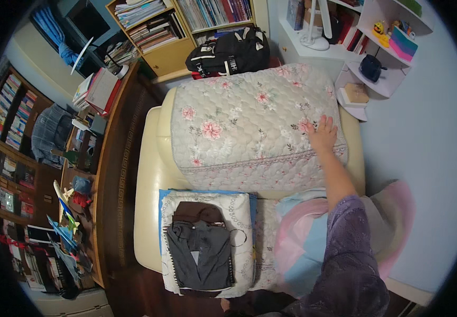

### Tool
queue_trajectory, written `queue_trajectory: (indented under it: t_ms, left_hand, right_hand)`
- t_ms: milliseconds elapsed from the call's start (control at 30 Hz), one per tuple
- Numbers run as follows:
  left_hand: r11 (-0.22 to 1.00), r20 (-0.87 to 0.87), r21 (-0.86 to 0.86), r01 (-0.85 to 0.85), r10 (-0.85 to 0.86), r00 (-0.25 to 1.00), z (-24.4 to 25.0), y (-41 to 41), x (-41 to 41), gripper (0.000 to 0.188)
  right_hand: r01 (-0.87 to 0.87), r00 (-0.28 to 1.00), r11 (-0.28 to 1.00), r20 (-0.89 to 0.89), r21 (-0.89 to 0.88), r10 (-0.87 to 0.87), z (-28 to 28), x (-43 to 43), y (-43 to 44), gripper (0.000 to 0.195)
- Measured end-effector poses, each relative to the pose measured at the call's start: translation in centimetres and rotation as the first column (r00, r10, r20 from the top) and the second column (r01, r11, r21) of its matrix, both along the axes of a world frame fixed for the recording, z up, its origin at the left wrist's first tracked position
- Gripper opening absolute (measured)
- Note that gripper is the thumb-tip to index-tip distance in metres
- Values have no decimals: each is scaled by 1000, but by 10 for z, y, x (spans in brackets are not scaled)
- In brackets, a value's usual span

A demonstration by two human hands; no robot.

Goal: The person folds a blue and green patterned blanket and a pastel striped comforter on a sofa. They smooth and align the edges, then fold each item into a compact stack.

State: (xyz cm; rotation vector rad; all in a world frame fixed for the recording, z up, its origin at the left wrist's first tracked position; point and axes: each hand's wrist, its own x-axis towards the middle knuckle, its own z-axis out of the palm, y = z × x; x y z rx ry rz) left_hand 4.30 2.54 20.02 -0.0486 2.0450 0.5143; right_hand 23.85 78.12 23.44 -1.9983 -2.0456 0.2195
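My right hand (323, 134) lies palm down with fingers spread on a quilted floral cover (244, 119), near its right edge. The cover drapes over the backrest of a cream sofa (149, 158). Under my right forearm is a crumpled pink and light-blue cloth (301, 245) on the seat. To the right of that arm, a grey and pink cloth (395, 226) is blurred; whether the two are one piece is unclear. Left of them, a folded dark grey garment (200, 257) and a brown one (196, 212) rest on folded white patterned bedding (242, 237). My left hand is out of view.
A wooden desk (113, 150) with model planes (67, 214) and papers borders the sofa's left side. Behind the backrest are a black bag (230, 51) and a bookcase (157, 55). White corner shelves (379, 75) and a blue wall (418, 138) bound the right.
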Motion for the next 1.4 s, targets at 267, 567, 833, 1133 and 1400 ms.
queue_trajectory:
  t_ms: [267, 567, 833, 1133, 1400]
  left_hand:
    - [995, -10, -96, 10, -11, 1000, 14, -47, 0, 36]
    - [994, -82, -30, 101, -103, 991, 11, -205, 7, 38]
    - [770, -878, -33, 638, -327, 350, 104, 118, -103, 64]
    - [702, -946, -121, 702, -296, 134, 36, 510, -218, 73]
    - [760, -1000, -3, 650, -12, 10, 18, 575, -247, 63]
  right_hand:
    - [44, 992, 988, -123, 149, -25, -2, -97, -28, 90]
    - [129, 984, 966, -93, -225, -153, 36, -95, -37, 93]
    - [-317, 941, 946, 144, 67, 305, 49, -84, -61, 81]
    - [-255, 957, 952, 98, -170, 274, 22, -74, -63, 84]
    - [-299, 954, 954, 9, 37, 298, 60, -78, -11, 56]
